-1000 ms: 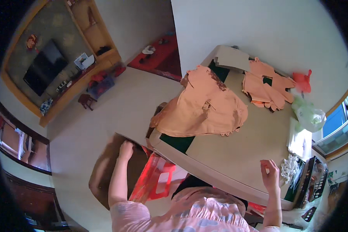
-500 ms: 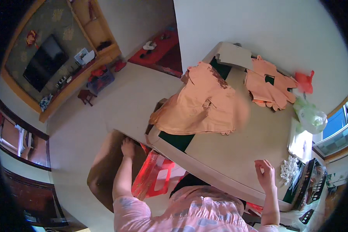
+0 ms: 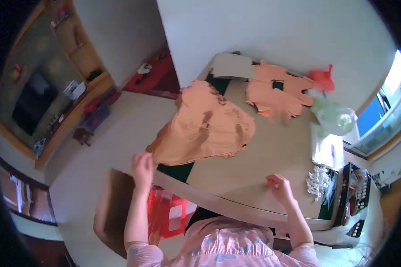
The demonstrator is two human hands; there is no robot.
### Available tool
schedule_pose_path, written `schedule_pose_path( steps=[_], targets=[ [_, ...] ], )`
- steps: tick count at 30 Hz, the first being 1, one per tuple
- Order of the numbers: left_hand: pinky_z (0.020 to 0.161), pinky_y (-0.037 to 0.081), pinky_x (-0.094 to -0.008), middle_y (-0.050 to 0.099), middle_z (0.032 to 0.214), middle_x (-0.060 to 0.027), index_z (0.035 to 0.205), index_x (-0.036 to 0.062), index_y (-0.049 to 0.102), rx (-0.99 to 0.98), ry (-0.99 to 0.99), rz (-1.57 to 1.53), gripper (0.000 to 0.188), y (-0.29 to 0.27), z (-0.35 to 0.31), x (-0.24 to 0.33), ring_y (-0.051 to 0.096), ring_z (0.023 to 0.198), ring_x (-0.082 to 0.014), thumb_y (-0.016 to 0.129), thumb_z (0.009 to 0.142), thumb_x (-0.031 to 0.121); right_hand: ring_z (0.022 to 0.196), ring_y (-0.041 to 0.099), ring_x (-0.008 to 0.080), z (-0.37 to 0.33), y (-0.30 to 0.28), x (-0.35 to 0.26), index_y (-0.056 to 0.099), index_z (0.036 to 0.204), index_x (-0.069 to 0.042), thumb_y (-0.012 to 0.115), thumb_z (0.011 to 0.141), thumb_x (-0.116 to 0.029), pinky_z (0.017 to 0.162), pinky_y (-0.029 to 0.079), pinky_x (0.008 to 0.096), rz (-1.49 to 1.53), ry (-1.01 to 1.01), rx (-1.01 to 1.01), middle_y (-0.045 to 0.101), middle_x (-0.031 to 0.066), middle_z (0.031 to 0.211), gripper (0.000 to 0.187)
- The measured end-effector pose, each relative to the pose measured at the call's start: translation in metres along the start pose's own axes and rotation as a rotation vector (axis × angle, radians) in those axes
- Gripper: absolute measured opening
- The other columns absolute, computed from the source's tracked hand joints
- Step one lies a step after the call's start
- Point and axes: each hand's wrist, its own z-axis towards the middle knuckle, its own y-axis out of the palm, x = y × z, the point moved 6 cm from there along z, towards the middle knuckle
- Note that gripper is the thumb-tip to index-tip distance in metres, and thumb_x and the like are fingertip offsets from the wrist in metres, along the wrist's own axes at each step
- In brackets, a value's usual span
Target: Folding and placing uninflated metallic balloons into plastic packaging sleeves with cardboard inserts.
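Note:
My left hand (image 3: 142,168) is raised over the table's left corner, between a cardboard box (image 3: 116,200) and the near-left edge of a large pile of thin, flat orange pieces (image 3: 200,129). Its fingers are bent and smeared by motion; no held thing shows. My right hand (image 3: 280,188) hovers over the bare near part of the table (image 3: 236,178), its fingers loosely curved and apart, with nothing in them. Farther back lies a second group of orange cut pieces (image 3: 287,98) with a dark gap in its middle.
A red plastic stool (image 3: 176,218) stands between the box and me. Along the table's right side lie a heap of small white pieces (image 3: 317,183), a white packet (image 3: 327,151), a pale green bag (image 3: 336,118) and a black basket (image 3: 354,193). A grey sheet (image 3: 231,66) lies at the back.
My left hand has come up out of the cardboard box to the table's corner. My right hand has shifted left and turned inward. The whole view has swung, moving the table leftward.

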Motion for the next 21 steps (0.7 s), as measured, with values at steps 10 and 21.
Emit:
schedule_pose_path(
  steps=[10, 21],
  targets=[
    [0.081, 0.051, -0.0413, 0.063, 0.089, -0.0095, 0.083, 0.006, 0.063, -0.315, 0.366, -0.26, 0.011, 0.209, -0.011, 0.181, 0.061, 0.093, -0.0298, 0.069, 0.08, 0.014, 0.078, 0.066, 0.0188, -0.016, 0.013, 0.015, 0.068, 0.097, -0.003, 0.062, 0.086, -0.004, 0.069, 0.054, 0.0304, 0.09, 0.098, 0.088, 0.066, 0.0112, 0.091, 0.012],
    [0.064, 0.051, -0.041, 0.065, 0.077, -0.0089, 0.081, 0.006, 0.061, -0.472, -0.061, -0.435, 0.015, 0.243, 0.006, 0.145, 0.064, 0.068, -0.0292, 0.072, 0.08, 0.017, 0.081, 0.06, 0.0304, -0.019, 0.007, 0.002, 0.067, 0.093, -0.007, 0.064, 0.082, -0.004, 0.071, 0.051, 0.0383, -0.025, -0.052, 0.192, 0.061, 0.0113, 0.084, 0.011]
  ],
)
